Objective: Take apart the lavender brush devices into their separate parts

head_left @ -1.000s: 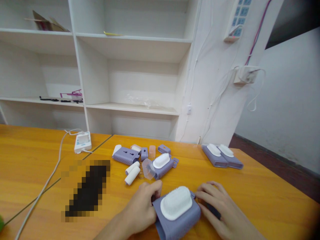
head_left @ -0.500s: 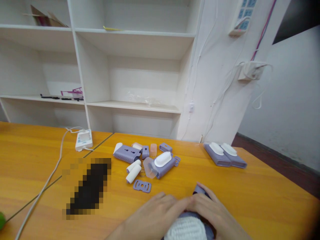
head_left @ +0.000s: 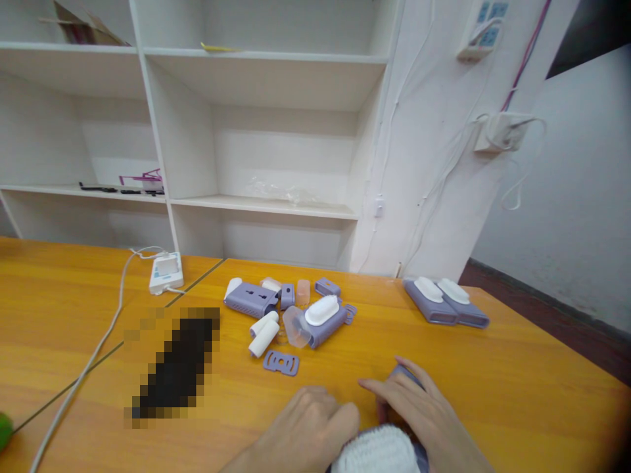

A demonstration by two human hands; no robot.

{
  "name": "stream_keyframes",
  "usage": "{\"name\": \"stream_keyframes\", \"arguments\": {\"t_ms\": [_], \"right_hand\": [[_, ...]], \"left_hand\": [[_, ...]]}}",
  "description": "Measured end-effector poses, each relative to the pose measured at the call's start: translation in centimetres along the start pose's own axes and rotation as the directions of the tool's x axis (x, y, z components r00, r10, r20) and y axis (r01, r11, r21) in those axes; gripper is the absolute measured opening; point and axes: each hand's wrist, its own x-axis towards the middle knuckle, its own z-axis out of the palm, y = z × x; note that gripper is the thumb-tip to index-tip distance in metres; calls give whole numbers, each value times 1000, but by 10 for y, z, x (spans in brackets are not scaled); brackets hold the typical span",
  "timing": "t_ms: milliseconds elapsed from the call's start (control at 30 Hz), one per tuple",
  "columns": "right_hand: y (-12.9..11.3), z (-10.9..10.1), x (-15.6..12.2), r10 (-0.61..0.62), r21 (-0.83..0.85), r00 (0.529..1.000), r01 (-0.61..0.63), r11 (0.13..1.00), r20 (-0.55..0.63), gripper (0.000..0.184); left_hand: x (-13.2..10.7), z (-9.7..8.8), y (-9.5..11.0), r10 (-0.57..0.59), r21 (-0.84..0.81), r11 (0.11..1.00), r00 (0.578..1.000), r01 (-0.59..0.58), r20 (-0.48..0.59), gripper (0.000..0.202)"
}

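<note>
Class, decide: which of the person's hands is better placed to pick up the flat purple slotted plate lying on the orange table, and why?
Probably the left hand: the flat purple slotted plate lies just beyond it, on its side. The right hand rests farther off, over the purple case with the white ribbed pad.

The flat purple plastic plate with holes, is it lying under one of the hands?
No, the flat purple plastic plate lies bare on the orange table.

White shelving (head_left: 266,131) behind orange table (head_left: 517,387) — pale walls (head_left: 582,217)
</note>
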Motion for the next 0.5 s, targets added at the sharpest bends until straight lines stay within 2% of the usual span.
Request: {"name": "stream_keyframes", "arguments": {"t_ms": [133,267,333,433,500], "right_hand": [[3,0,2,-6,32,999,5,999,34,62],[-3,-2,5,-29,49,998,27,998,52,69],[-10,-7,5,-14,38,999,12,999,47,67],[-19,-18,3,33,-4,999,-33,999,-4,65],[-23,-25,3,82,-17,997,-82,997,-3,51]], "left_hand": [[1,-4,4,-53,-16,998,997,54,63,13],[0,-3,1,-94,-49,994,990,99,106,26],[-2,1,-4,-99,-118,988,994,104,49,31],[-5,6,-15,-115,-253,964,988,86,-106,26],[-6,6,-23,-141,-320,944,976,81,-167,23]]}}
